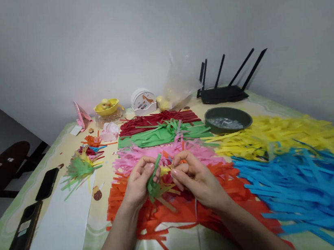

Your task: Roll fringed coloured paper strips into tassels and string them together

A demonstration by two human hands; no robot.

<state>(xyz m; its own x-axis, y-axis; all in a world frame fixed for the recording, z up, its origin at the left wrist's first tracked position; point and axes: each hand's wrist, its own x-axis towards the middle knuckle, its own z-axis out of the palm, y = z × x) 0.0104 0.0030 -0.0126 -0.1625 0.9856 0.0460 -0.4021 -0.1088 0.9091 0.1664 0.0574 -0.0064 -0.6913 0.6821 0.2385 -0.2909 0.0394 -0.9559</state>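
My left hand point(143, 179) is closed round a small bunch of green strips point(154, 186), whose loose ends hang below the fingers. Just to its right, my right hand point(192, 175) pinches with thumb and forefinger; what lies in the pinch is too small to make out, though yellow and pink strip ends show between the hands. Both hands hover over a pile of orange-red strips point(163, 213). Behind it lie pink strips point(125, 158), green strips point(135, 140) and dark red strips point(160, 119).
Yellow strips point(297, 132) and blue strips point(304, 189) spread over the right side. A dark bowl point(227, 119) stands before a black router point(224, 94). To the left lie multicoloured tassels point(81, 165), white paper point(60, 225), a phone point(47, 183) and a dark case point(24, 232).
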